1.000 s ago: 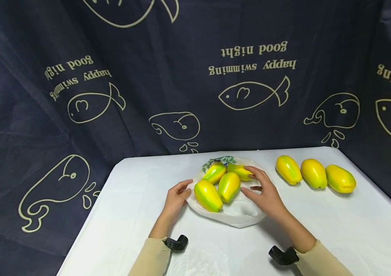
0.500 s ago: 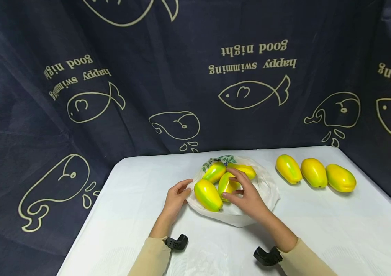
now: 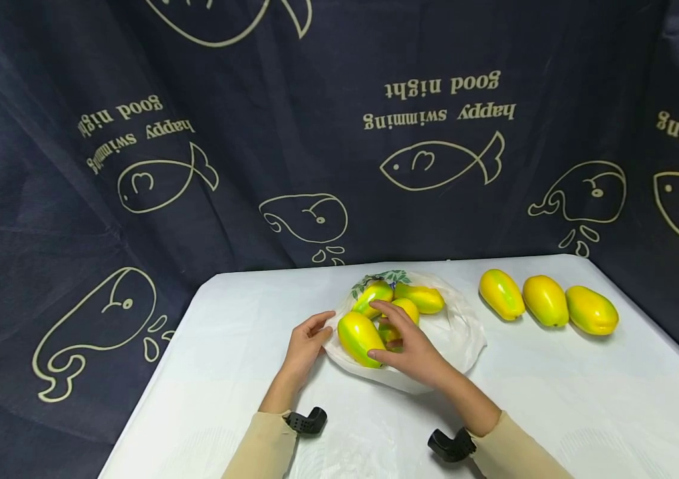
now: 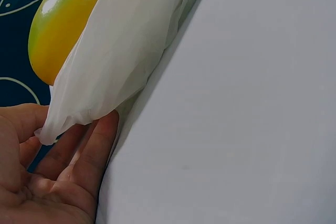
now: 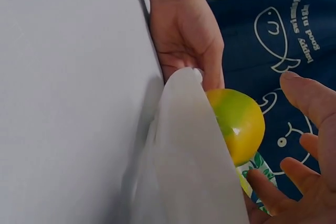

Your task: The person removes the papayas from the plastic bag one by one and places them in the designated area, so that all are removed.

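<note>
A white plastic bag (image 3: pixel 463 336) with a green leaf print lies spread on the table, holding several yellow-green papayas. My left hand (image 3: pixel 306 342) pinches the bag's left edge between thumb and fingers; the left wrist view shows the gathered plastic (image 4: pixel 68 116) there. Over the bag, my right hand (image 3: pixel 413 356) has its fingers spread, thumb near the lower end of the front left papaya (image 3: pixel 356 336). Behind those fingers the middle papaya (image 3: pixel 407 309) is partly hidden. In the right wrist view, the spread fingers (image 5: pixel 296 174) stand beside a papaya (image 5: pixel 239 124).
Three more papayas lie in a row on the right of the table, the nearest to the bag being the left papaya (image 3: pixel 501 294). The white table (image 3: pixel 243 306) ends at a dark blue curtain (image 3: pixel 315 133) with fish drawings.
My right hand has moved left across the bag, from the back right papaya past the middle one to the front left papaya. The left hand keeps its place on the bag.
</note>
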Tool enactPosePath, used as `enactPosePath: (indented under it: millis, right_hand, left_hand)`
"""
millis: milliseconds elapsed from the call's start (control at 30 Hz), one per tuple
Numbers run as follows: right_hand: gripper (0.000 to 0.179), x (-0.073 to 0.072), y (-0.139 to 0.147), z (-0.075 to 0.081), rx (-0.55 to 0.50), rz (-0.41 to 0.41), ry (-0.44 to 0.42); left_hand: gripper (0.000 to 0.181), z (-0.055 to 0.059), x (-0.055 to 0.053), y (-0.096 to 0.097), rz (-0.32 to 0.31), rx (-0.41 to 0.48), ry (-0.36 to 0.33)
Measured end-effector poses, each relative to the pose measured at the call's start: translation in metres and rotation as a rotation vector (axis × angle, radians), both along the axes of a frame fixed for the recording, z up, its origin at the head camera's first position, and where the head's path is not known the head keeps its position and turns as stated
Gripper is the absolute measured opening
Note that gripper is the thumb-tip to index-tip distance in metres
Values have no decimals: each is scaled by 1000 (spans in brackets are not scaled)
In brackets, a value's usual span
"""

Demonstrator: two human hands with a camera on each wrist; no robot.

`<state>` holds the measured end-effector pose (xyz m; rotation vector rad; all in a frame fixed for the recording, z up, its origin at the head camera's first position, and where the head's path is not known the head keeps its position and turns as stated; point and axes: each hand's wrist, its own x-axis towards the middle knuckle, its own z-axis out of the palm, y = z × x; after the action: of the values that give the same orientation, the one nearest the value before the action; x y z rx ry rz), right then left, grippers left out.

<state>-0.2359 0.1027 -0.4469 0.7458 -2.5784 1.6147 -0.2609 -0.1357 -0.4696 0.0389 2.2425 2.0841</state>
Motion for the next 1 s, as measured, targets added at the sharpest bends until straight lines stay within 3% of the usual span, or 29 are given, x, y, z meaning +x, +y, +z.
enactPosePath:
  millis: [333,1000]
  right_hand:
    - [85,-1,-3,-4,111,31,14]
    - [80,-4,-17,-13,272,-11,169]
  left_hand:
    - [37,-28,-18,-2,28,-6,0]
    - [37,-31,-18,-4,15,29,16]
